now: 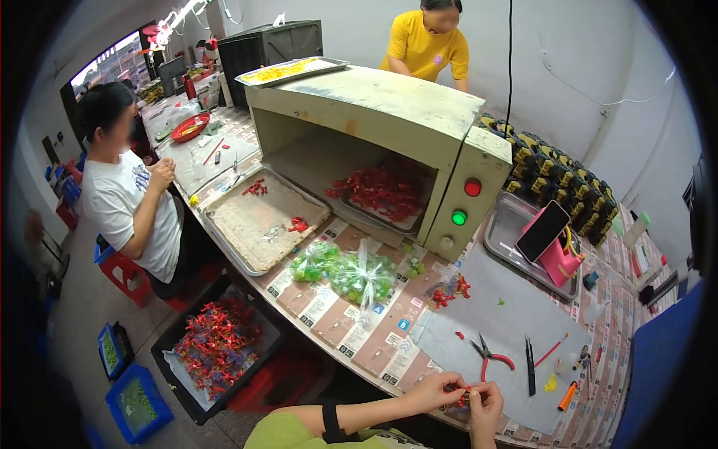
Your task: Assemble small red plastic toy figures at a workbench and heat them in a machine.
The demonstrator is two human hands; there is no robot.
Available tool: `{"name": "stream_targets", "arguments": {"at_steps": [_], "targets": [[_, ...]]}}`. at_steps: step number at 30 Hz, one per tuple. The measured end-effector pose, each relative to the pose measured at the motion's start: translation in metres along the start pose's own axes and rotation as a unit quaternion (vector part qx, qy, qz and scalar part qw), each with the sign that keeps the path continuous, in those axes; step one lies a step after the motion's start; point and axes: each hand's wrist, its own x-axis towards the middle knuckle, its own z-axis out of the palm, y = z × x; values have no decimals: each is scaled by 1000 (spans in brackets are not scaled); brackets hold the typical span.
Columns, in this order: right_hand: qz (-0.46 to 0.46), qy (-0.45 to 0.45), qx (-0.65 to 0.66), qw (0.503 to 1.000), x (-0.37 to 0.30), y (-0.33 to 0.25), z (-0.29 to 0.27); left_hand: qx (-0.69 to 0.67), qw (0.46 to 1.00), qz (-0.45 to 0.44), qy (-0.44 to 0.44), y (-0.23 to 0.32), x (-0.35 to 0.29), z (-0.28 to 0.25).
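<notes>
At the table's near edge, my left hand [435, 392] and my right hand [486, 411] meet fingertip to fingertip. Both pinch a small red piece [465, 396], mostly covered by the fingers, with something darker below it. Just beyond them on a pale sheet [449, 338] lie red-handled pliers [491, 359] and a slim black tool [530, 367]. A thin red stick [551, 349], a yellow scrap [551, 383] and an orange-handled tool [568, 396] lie to the right. A little pile of red and purple pieces [449, 292] sits farther off.
A cream oven-like box [366, 101] holds red pieces [389, 191]. Before it are a tray [254, 224] and bags of green pieces [363, 277]. A phone [544, 230] leans on a pink holder. Two people [131, 202] work nearby; a black crate [168, 352] stands at lower left.
</notes>
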Motion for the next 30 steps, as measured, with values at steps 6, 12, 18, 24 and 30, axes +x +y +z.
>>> {"name": "stream_targets", "arguments": {"at_steps": [6,12,18,24,30], "targets": [[10,-5,2,1000,-4,0,-1,55,998,5,-9,6,-3,0],[8,-14,16,1000,-4,4,-1,22,1000,5,11,1,-4,2],[25,0,26,999,-4,3,-5,108,994,16,4,15,-2,4],[28,-15,35,999,-2,0,-2,31,999,5,6,-1,0,3],[26,-15,47,998,-2,6,-6,61,998,22,13,-1,0,3]]}}
